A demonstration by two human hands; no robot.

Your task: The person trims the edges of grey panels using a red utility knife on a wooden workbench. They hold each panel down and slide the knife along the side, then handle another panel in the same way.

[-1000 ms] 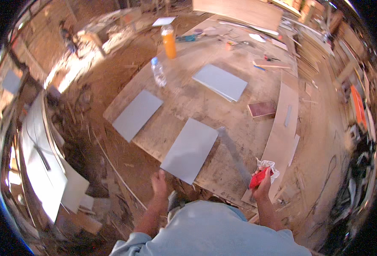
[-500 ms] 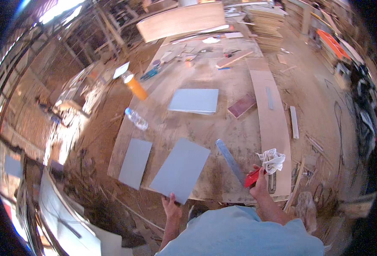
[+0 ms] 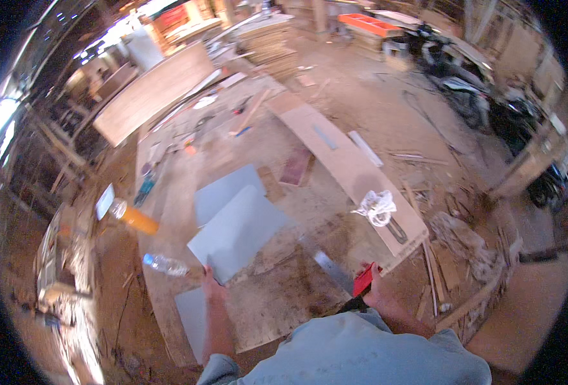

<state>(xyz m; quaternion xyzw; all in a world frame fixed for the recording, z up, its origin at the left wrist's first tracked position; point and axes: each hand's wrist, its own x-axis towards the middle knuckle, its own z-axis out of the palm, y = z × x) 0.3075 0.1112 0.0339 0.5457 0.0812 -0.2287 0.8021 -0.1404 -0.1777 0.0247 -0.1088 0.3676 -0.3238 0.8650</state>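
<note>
My left hand (image 3: 214,283) pinches the near corner of a thin grey rectangular sheet (image 3: 242,224). That sheet overlaps a similar grey panel (image 3: 229,189) lying farther up the wooden table (image 3: 264,301). Under my left forearm, another grey panel (image 3: 191,314) lies at the table's left edge, partly covered by the arm. My right hand (image 3: 375,289) is closed round the red stock of what looks like a try square (image 3: 363,280). Its metal blade (image 3: 332,269) points away over the tabletop, slightly blurred. A small maroon board (image 3: 295,165) lies beyond the sheets.
A clear bottle (image 3: 166,264) and an orange-filled bottle (image 3: 135,217) lie left. White cloth (image 3: 377,208) rests on a long plank (image 3: 325,147) along the right side. Teal tool (image 3: 146,186), wood scraps and a large board (image 3: 158,93) are farther back; a motorcycle (image 3: 463,96) stands right.
My left hand has carried the grey sheet forward, away from me, until it overlaps the farther panel. The view has swung to the right. The right hand still grips the square.
</note>
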